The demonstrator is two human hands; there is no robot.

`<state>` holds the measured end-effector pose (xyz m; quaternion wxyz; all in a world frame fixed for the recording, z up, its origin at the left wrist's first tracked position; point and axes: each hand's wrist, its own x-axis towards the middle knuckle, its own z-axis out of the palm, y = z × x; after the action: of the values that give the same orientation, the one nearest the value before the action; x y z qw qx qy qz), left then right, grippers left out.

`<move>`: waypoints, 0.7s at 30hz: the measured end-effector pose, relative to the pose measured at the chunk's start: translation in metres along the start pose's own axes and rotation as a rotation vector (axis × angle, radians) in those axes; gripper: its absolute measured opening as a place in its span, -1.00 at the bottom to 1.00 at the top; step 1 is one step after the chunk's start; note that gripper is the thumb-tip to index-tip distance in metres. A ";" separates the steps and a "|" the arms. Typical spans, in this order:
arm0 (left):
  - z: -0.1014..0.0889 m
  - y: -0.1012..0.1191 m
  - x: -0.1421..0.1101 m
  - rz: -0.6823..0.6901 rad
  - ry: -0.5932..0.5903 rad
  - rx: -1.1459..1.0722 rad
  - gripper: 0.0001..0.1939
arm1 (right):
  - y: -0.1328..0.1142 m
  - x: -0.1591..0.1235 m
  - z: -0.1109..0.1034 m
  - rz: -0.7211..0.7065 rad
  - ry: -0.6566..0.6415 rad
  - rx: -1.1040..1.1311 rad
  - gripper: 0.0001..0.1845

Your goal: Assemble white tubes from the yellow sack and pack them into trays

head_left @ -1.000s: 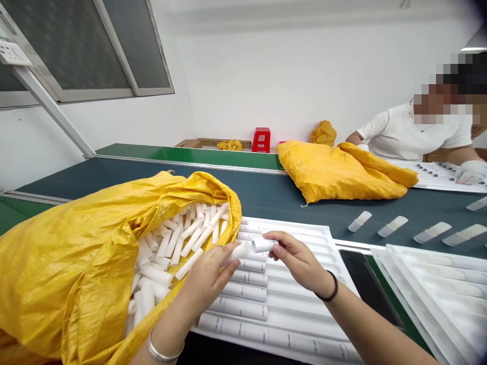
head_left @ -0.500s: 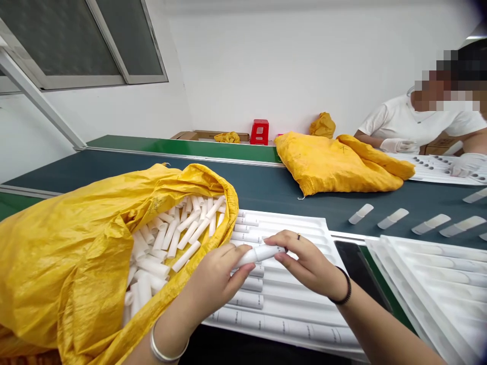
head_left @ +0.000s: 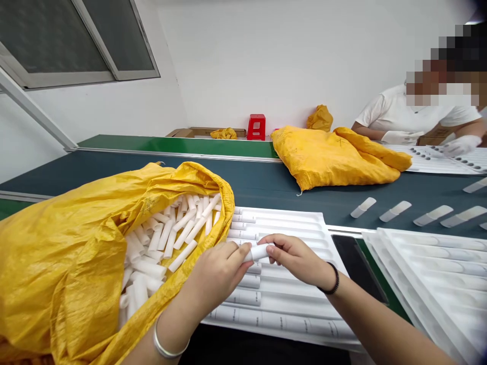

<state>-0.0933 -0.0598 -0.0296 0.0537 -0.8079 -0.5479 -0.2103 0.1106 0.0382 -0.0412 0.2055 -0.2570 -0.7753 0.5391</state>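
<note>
Both hands pinch one white tube [head_left: 258,252], whose ends are hidden under the fingers. The left hand [head_left: 216,274] closes on its left end, the right hand [head_left: 297,257] on its right. It lies level, long axis running left to right, just above the white tray [head_left: 300,299].

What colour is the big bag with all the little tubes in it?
Yellow. The bag of white tubes shows best in the head view, beside the left hand.

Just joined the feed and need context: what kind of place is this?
Probably a factory packing line: a conveyor belt carrying spaced parts, a yellow sack full of white tubes, and a moulded white tray partly filled.
</note>
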 end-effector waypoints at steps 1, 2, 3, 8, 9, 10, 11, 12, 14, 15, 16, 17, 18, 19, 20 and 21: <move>0.002 -0.001 -0.001 -0.005 -0.012 -0.023 -0.69 | 0.001 0.001 0.001 -0.001 -0.012 -0.005 -0.64; 0.003 -0.001 -0.002 -0.017 -0.025 -0.058 -0.67 | 0.002 0.001 0.002 -0.018 -0.009 -0.037 -0.64; 0.003 -0.001 -0.003 -0.033 -0.042 -0.103 -0.64 | 0.002 0.001 0.002 -0.055 0.004 -0.093 -0.64; -0.006 0.007 -0.006 -0.102 -0.119 -0.317 -0.32 | -0.008 -0.008 0.001 -0.351 0.040 -0.410 -0.69; -0.008 0.011 -0.006 -0.093 -0.130 -0.343 -0.29 | -0.011 -0.011 0.002 -0.385 0.030 -0.424 -0.71; -0.009 0.015 -0.006 -0.078 -0.140 -0.362 -0.28 | -0.014 -0.014 0.004 -0.407 0.020 -0.429 -0.72; -0.009 0.018 -0.005 -0.063 -0.152 -0.377 -0.27 | -0.016 -0.016 0.006 -0.418 0.004 -0.441 -0.72; -0.008 0.021 -0.005 -0.050 -0.158 -0.382 -0.26 | -0.017 -0.016 0.008 -0.420 -0.019 -0.472 -0.73; -0.002 0.022 -0.005 -0.046 -0.173 -0.351 -0.26 | -0.012 -0.011 0.009 -0.361 -0.062 -0.607 -0.75; 0.002 0.019 -0.006 -0.054 -0.181 -0.313 -0.27 | -0.006 -0.005 0.005 -0.285 -0.045 -0.695 -0.77; 0.006 0.013 -0.007 -0.075 -0.183 -0.262 -0.29 | 0.003 0.001 -0.003 -0.189 0.007 -0.777 -0.78; 0.008 0.005 -0.008 -0.114 -0.179 -0.202 -0.33 | 0.014 0.008 -0.017 -0.085 0.096 -0.842 -0.79; 0.010 -0.007 -0.011 -0.181 -0.173 -0.133 -0.39 | 0.026 0.014 -0.035 0.029 0.225 -0.882 -0.81; 0.010 -0.021 -0.014 -0.276 -0.174 -0.056 -0.46 | 0.040 0.018 -0.057 0.104 0.342 -0.899 -0.87; 0.008 -0.036 -0.019 -0.394 -0.197 0.024 -0.52 | 0.054 0.020 -0.081 0.178 0.463 -0.913 -0.90; 0.006 -0.051 -0.024 -0.531 -0.251 0.109 -0.57 | 0.068 0.019 -0.106 0.259 0.574 -0.917 -0.86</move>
<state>-0.1450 -0.0587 -0.0524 -0.0279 -0.6518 -0.7530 -0.0858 0.1709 0.1466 -0.0694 0.2076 -0.5499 -0.8055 0.0754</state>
